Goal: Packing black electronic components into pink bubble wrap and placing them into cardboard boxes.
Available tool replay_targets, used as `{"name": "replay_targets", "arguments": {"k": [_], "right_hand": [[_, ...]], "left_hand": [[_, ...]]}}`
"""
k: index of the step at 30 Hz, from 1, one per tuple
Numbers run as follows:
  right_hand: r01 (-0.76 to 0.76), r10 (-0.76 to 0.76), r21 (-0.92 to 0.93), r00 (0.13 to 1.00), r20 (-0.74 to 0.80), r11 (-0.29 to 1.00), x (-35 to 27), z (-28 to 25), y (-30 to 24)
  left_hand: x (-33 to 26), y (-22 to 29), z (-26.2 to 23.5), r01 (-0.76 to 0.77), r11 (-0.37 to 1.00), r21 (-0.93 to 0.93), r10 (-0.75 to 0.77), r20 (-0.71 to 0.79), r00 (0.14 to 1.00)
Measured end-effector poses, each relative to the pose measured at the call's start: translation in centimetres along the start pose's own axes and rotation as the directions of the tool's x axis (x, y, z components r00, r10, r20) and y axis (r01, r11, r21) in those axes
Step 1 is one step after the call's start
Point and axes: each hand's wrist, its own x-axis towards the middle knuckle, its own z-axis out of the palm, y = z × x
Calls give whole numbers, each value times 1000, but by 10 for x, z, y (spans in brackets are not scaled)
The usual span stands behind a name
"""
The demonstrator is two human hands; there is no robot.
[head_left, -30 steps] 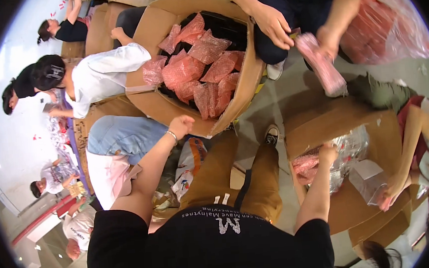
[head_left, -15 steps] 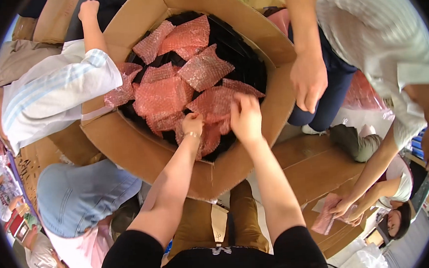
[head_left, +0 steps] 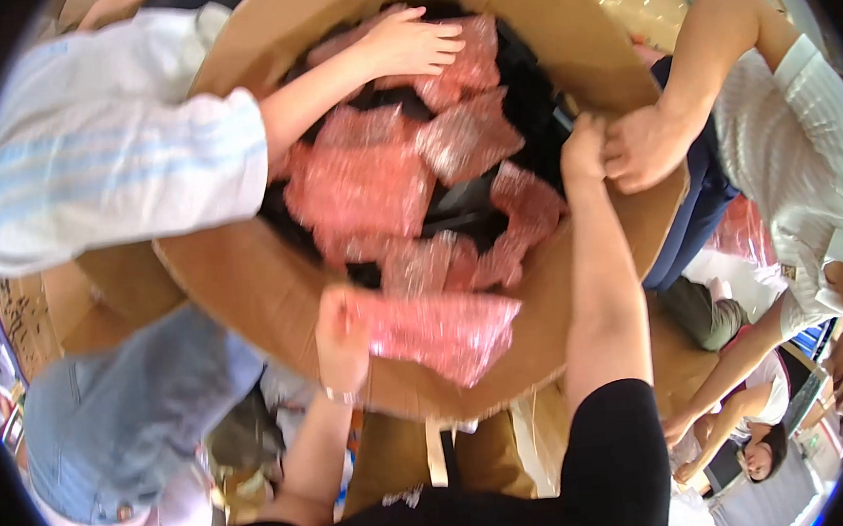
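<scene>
My left hand (head_left: 345,332), slightly blurred, grips one end of a pink bubble-wrap bag (head_left: 446,332) over the near rim of a large cardboard box (head_left: 278,312). The bag stretches out to the right of the hand. At the right side of the box, my right hand (head_left: 585,149) is closed, right beside a co-worker's fist. What my fingers hold there, if anything, is hidden; dark pieces lie just left of them. Inside the box, several pink bubble-wrap bags (head_left: 363,189) lie loosely over black items (head_left: 456,202) whose kind I cannot make out.
From the left, another person's hand (head_left: 416,43) reaches across the box onto the far bags. The co-worker's fist (head_left: 653,144) at the right is at the box wall. A person in blue denim (head_left: 139,410) bends close by at lower left. Further people work at lower right.
My left hand has lifted a pink bag toward me. My right hand has moved right to the box's side. The left person's arm now reaches in, and the right co-worker's fist meets my hand.
</scene>
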Motion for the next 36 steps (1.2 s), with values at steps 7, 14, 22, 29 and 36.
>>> {"name": "replay_targets", "arguments": {"k": [7,14,22,29,36], "right_hand": [[-28,1,561,999,48,827,-112,-157,-8],[-317,118,900,948,294,299,-235,-345,72],[39,253,806,940,-230,591,-348,-528,205],[118,619,951,735,-276,285,-467,-605,255],[102,536,867,749,-389,487,-493,-634,275]], "left_hand": [[11,34,-16,240,828,-507,-281,-5,960],[-47,85,30,283,813,-509,-157,277,948],[-150,123,134,284,844,-454,-64,440,896],[-219,170,223,208,889,-408,114,638,762],[-266,195,287,196,919,-342,123,721,682]]}}
